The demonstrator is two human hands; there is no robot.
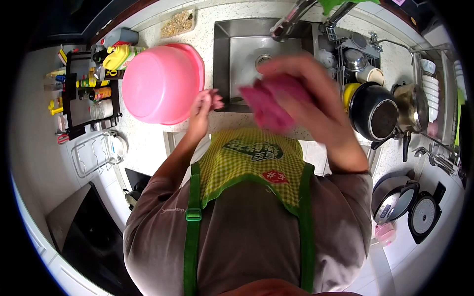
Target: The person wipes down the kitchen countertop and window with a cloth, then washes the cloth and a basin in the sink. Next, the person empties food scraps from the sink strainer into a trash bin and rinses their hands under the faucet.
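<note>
My left hand (202, 109), fingers loosely curled, is just beside the upturned round pink plastic basin (160, 85); I cannot tell whether it touches. My right hand (313, 96), blurred, closes around a crumpled magenta cloth (274, 104) at the near edge of the rectangular steel sink (238, 60).

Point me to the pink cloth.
In the head view, the pink cloth is in the right hand, at the near edge of the sink.
</note>
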